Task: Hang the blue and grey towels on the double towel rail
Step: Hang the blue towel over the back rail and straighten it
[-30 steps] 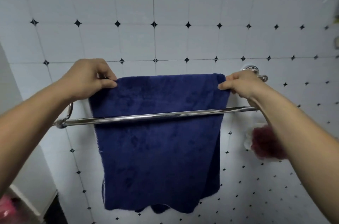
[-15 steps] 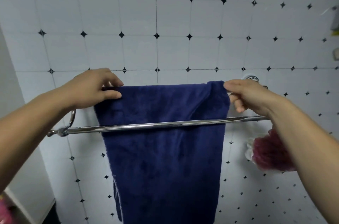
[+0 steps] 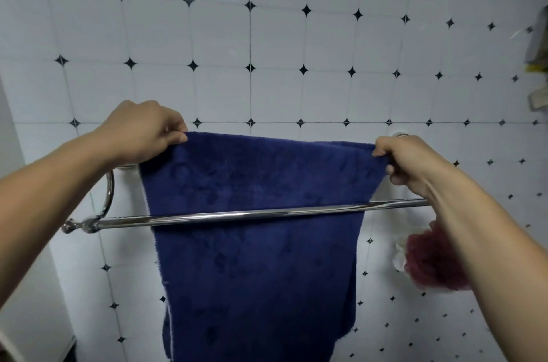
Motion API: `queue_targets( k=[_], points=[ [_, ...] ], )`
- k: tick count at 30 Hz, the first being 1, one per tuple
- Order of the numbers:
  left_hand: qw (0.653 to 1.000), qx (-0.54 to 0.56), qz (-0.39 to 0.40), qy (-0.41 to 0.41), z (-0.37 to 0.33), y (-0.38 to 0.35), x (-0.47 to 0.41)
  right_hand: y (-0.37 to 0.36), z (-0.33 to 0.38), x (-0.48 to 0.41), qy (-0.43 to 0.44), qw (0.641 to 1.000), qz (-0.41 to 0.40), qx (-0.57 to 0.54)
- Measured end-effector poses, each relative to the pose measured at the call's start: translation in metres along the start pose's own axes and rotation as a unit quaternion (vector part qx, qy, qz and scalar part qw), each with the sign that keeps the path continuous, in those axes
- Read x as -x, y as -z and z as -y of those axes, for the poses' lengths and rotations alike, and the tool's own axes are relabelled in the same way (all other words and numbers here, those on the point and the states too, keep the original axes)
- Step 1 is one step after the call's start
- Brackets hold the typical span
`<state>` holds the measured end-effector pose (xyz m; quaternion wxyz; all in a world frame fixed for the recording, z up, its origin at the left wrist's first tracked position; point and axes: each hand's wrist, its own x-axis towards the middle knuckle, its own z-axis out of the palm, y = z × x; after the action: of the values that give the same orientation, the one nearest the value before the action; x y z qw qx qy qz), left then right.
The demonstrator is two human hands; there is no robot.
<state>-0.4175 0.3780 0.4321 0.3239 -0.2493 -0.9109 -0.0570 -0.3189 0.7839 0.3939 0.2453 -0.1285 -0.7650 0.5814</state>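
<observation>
A dark blue towel [image 3: 255,266] hangs over the back bar of the chrome double towel rail [image 3: 118,221] and drops behind the shiny front bar. My left hand [image 3: 139,133] pinches the towel's top left corner. My right hand [image 3: 412,163] pinches its top right corner, by the rail's right wall mount. The back bar is hidden under the cloth. No grey towel is in view.
The wall is white tile with small black diamonds. A dark red and white bath sponge [image 3: 430,264] hangs below the rail's right end, partly behind my right forearm. Some yellowish items [image 3: 538,47] sit at the far right edge. A white panel [image 3: 17,272] borders the left.
Both hands have spread the towel's top edge wider along the back bar, and the right corner is now pulled out flat. The view has tilted slightly upward.
</observation>
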Motion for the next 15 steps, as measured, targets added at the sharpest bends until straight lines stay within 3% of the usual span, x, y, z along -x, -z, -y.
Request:
queue_targets(
  k=[3, 5, 8, 15],
  points=[
    [0.999, -0.007, 0.040, 0.036, -0.006, -0.004, -0.006, 0.003, -0.014, 0.000, -0.017, 0.997, 0.050, 0.059],
    [0.991, 0.102, 0.069, 0.048, -0.006, -0.009, -0.005, 0.006, -0.019, -0.001, -0.024, 0.994, 0.070, 0.081],
    [0.952, 0.271, 0.132, 0.057, -0.001, -0.008, 0.002, 0.004, -0.018, -0.004, -0.049, 0.993, 0.078, 0.075],
    [0.974, 0.200, 0.102, 0.024, 0.000, -0.011, 0.006, -0.004, -0.013, -0.004, 0.004, 0.989, 0.027, 0.148]
  ],
)
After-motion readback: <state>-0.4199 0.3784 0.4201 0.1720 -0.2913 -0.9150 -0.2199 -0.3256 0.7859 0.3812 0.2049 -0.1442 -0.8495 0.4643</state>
